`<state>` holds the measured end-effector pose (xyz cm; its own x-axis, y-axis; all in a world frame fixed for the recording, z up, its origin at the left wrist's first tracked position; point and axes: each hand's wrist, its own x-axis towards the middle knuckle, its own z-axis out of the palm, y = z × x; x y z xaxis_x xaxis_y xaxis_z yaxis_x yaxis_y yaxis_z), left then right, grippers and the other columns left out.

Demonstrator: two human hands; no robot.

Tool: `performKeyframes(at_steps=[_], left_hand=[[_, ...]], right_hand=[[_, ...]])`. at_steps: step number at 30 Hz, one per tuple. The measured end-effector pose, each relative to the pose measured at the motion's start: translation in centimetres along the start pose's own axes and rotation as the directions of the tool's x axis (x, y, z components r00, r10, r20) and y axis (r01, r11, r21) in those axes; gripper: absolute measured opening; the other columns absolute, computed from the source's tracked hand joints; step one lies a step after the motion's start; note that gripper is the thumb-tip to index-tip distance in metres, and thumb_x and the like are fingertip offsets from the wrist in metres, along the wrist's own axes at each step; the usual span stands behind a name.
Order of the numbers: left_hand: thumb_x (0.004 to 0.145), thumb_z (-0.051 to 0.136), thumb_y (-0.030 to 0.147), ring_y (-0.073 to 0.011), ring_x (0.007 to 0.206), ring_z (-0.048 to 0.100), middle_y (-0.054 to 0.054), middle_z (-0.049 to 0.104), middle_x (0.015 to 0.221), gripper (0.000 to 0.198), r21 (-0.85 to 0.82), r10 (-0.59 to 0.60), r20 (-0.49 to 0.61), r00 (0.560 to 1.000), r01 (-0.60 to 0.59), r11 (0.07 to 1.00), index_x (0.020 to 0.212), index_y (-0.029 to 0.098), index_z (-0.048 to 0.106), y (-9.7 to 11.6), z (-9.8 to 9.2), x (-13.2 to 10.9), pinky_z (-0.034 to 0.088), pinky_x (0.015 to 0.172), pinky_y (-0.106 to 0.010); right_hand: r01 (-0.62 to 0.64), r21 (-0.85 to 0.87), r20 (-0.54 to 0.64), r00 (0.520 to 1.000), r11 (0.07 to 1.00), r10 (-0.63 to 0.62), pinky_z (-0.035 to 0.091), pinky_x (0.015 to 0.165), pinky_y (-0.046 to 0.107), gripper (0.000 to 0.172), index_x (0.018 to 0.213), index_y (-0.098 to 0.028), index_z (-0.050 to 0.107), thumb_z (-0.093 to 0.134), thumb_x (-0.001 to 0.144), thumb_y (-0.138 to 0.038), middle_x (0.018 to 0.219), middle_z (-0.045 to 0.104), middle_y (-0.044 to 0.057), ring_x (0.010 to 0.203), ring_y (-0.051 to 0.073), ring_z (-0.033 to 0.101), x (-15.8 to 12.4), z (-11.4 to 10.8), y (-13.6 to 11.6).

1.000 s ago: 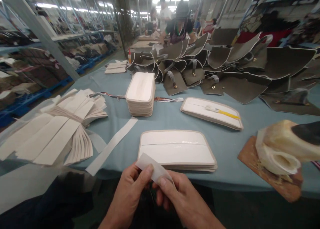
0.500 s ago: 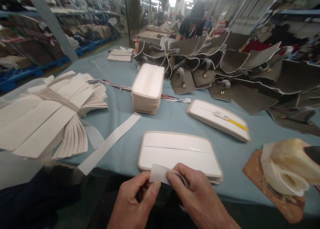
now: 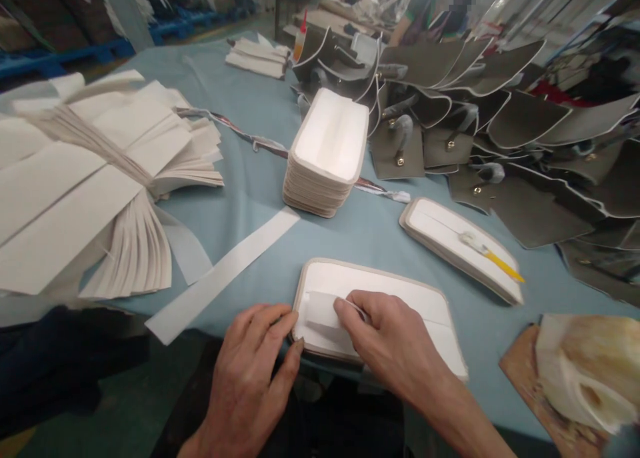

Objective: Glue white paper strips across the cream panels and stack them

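Observation:
A white panel with rounded corners and a beige edge [image 3: 430,298] lies at the table's front, with at least one more layer beneath it. A slit runs lengthwise across its face. My right hand [image 3: 395,331] pinches a white strip [image 3: 323,309] between thumb and fingers, over the left part of the panel. The strip's left end rests on or just above the surface; its other end is hidden by the hand. My left hand [image 3: 257,358] touches the panel's left edge with its fingertips, fingers stretched and thumb apart, holding nothing.
Behind stands a stack of similar panels [image 3: 325,151]. A yellow-handled brush [image 3: 493,258] lies on another panel pile [image 3: 450,258] at right. Beige pieces [image 3: 115,178] and a loose strip [image 3: 225,275] are left; dark bag parts [image 3: 530,198] and a crusted container [image 3: 585,371] right.
My right hand has carried the strip forward onto the panel. The left hand has let go of the strip and moved to the panel's left edge. The view has tilted down.

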<state>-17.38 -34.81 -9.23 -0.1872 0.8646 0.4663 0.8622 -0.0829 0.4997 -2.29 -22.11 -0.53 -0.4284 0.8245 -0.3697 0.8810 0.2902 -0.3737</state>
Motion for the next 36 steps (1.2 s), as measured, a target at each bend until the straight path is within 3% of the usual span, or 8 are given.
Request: performKeyframes(at_steps=[5,14,20,36], left_hand=[[0.099,0.059,0.016,-0.0263,0.117,0.056,-0.009,0.07,0.118,0.022,0.003,-0.003,0.016,1.0,0.003,1.0,0.12,0.016,0.063,-0.5,0.6,0.2,0.044,0.104,-0.043],[0.1,0.058,0.016,-0.0249,0.118,0.054,-0.009,0.068,0.12,0.023,-0.073,-0.031,0.046,0.998,0.034,0.997,0.123,0.014,0.061,-0.6,1.2,-0.2,0.042,0.106,-0.042],[0.1,0.058,0.016,-0.0235,0.118,0.054,-0.009,0.068,0.121,0.023,-0.106,-0.033,0.044,0.998,0.037,0.994,0.123,0.015,0.061,-1.0,0.9,-0.2,0.043,0.107,-0.041],[0.099,0.058,0.017,-0.0251,0.116,0.057,-0.008,0.07,0.118,0.021,-0.087,-0.034,0.032,0.999,0.037,0.996,0.119,0.017,0.063,-1.0,1.1,-0.4,0.046,0.103,-0.044]], right_hand=[[-0.029,-0.052,0.048,0.998,0.998,0.032,0.017,0.062,0.032,0.043,0.061,-0.021,0.04,0.036,0.099,-0.04,0.06,0.046,0.0,0.06,0.016,0.038,1.0,0.0,-0.6],[-0.07,-0.186,0.086,0.992,0.98,0.087,0.016,0.063,0.033,0.046,0.061,-0.021,0.038,0.037,0.103,-0.039,0.06,0.048,0.001,0.06,0.017,0.033,1.6,0.5,-1.6],[-0.034,-0.26,0.092,0.994,0.965,0.059,0.018,0.064,0.034,0.044,0.064,-0.021,0.044,0.038,0.104,-0.039,0.066,0.058,0.003,0.064,0.018,0.042,1.8,0.5,-1.7],[-0.015,-0.22,0.099,0.994,0.975,0.037,0.022,0.064,0.031,0.045,0.067,-0.022,0.054,0.041,0.106,-0.039,0.069,0.063,0.002,0.067,0.018,0.049,1.6,0.5,-1.4]])
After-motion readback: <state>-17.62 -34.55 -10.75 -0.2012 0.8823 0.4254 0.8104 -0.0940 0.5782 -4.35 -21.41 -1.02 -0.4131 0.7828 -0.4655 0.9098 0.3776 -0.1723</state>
